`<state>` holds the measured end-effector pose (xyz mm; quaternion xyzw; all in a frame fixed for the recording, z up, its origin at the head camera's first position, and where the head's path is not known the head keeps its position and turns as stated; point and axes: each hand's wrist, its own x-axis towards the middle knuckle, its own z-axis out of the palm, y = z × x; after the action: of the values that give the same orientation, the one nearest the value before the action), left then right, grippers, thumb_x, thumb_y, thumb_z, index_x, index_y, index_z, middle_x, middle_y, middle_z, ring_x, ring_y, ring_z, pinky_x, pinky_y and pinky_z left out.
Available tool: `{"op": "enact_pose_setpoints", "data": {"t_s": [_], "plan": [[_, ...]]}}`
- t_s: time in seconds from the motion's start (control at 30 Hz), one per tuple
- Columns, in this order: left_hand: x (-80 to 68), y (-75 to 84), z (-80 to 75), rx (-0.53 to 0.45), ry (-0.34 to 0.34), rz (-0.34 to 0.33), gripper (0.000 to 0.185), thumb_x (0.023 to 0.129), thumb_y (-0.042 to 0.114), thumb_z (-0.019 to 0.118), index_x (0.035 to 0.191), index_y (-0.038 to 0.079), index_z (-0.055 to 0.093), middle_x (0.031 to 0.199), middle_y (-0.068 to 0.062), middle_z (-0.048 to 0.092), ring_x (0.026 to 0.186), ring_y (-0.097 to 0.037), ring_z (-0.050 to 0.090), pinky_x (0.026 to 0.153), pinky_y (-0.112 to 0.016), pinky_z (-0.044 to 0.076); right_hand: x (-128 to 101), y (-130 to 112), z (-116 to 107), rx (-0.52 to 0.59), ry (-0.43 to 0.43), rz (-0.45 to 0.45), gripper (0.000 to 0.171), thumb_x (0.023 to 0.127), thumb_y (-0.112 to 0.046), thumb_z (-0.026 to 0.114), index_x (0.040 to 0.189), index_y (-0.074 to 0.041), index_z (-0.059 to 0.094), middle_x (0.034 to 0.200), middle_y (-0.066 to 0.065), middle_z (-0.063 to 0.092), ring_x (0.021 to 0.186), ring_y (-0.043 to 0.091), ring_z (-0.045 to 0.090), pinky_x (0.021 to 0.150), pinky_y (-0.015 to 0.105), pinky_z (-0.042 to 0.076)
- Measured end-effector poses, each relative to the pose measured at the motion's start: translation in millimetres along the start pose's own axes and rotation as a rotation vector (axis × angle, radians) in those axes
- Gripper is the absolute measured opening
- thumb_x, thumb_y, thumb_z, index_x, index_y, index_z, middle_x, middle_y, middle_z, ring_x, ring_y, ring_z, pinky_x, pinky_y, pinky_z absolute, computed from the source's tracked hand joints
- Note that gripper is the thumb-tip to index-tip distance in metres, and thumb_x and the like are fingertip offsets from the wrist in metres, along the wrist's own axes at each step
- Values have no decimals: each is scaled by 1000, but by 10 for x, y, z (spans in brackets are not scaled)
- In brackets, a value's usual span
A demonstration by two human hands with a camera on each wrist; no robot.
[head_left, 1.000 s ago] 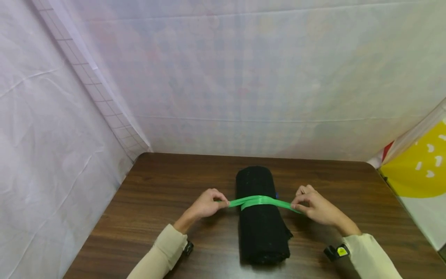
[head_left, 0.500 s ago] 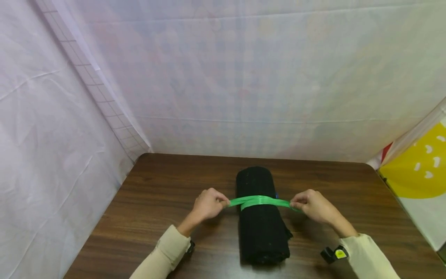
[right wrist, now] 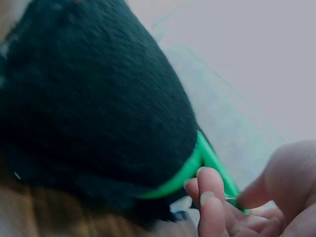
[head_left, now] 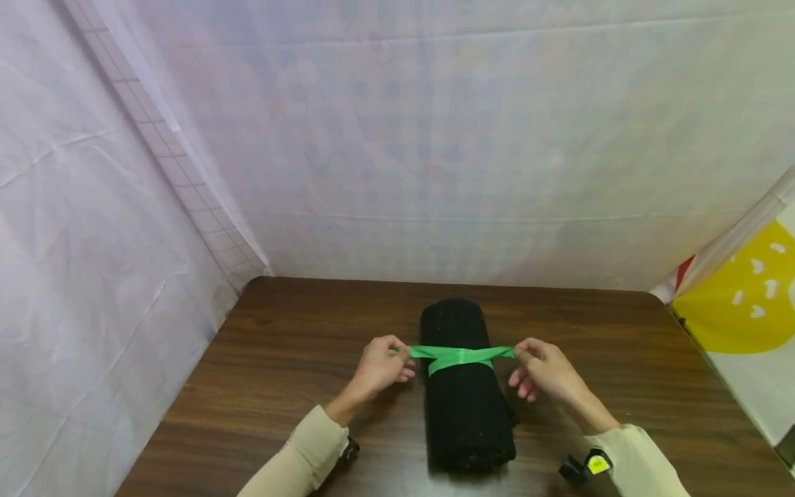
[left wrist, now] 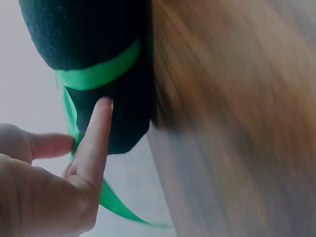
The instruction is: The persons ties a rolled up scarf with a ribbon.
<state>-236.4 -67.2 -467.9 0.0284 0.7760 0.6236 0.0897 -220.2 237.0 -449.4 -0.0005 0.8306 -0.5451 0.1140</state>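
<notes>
A rolled black fleecy cloth (head_left: pixel 472 414) lies lengthwise on the table, a green ribbon (head_left: pixel 459 355) wrapped round its middle and crossing on top. To its left, my left hand (head_left: pixel 381 362) pinches one ribbon end between thumb and fingers. A loose ribbon tail (left wrist: pixel 118 205) hangs past that hand in the left wrist view, where one finger points along the roll's side. On the roll's right, my right hand (head_left: pixel 546 369) pinches the other end, its remaining fingers hanging below. The right wrist view shows the ribbon band (right wrist: pixel 177 177) snug against the cloth.
The brown wooden table (head_left: pixel 298 324) has a white curtain (head_left: pixel 397 138) behind it and white sheeting (head_left: pixel 93 241) at left. A yellow patterned cloth (head_left: pixel 739 310) hangs at right. Black wrist devices, one with a yellow label (head_left: pixel 598 464), sit at both sleeves.
Both hands have come slightly inward toward the roll, the right one more. The ribbon ends now lift into a clearer crossing, and the right hand's lower fingers have spread downward.
</notes>
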Motion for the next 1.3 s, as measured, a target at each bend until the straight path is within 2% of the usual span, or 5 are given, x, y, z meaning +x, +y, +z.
{"op": "enact_pose_setpoints", "data": {"t_s": [0.33, 0.6, 0.77, 0.97, 1.3], "plan": [[52, 12, 133, -490, 33, -26, 17, 102, 1, 45, 112, -12, 51, 118, -33, 60, 110, -42, 64, 90, -41, 55, 41, 13, 159, 338, 186, 9, 23, 104, -11, 43, 111, 9, 52, 94, 14, 72, 81, 19, 74, 76, 35, 60], [33, 44, 209, -767, -24, -17, 12, 106, 4, 36, 113, -4, 42, 125, -37, 57, 115, -42, 61, 98, -50, 49, 24, 1, 208, 716, 147, -21, 17, 105, -8, 44, 95, -4, 58, 90, 4, 69, 89, 19, 73, 86, 38, 57], [29, 53, 234, -799, -16, -21, 16, 108, 8, 34, 117, -3, 39, 122, -33, 61, 106, -34, 67, 95, -48, 52, 26, -26, 234, 778, 150, 6, 5, 103, -5, 49, 104, -10, 50, 84, 2, 68, 80, 15, 73, 80, 33, 59], [25, 40, 273, -766, 29, -66, 24, 106, 5, 38, 129, 1, 35, 99, -16, 62, 92, -27, 70, 90, -44, 56, 54, -57, 275, 734, 233, 67, 29, 100, -2, 48, 114, -15, 27, 71, -4, 67, 67, 7, 70, 69, 24, 57], [87, 34, 336, -774, 120, -55, 23, 101, 4, 51, 111, 7, 31, 83, -8, 62, 69, -14, 68, 74, -32, 60, 78, -47, 358, 828, 242, -87, 33, 90, 16, 52, 85, -11, 34, 72, 1, 71, 71, 13, 71, 75, 33, 59]]}}
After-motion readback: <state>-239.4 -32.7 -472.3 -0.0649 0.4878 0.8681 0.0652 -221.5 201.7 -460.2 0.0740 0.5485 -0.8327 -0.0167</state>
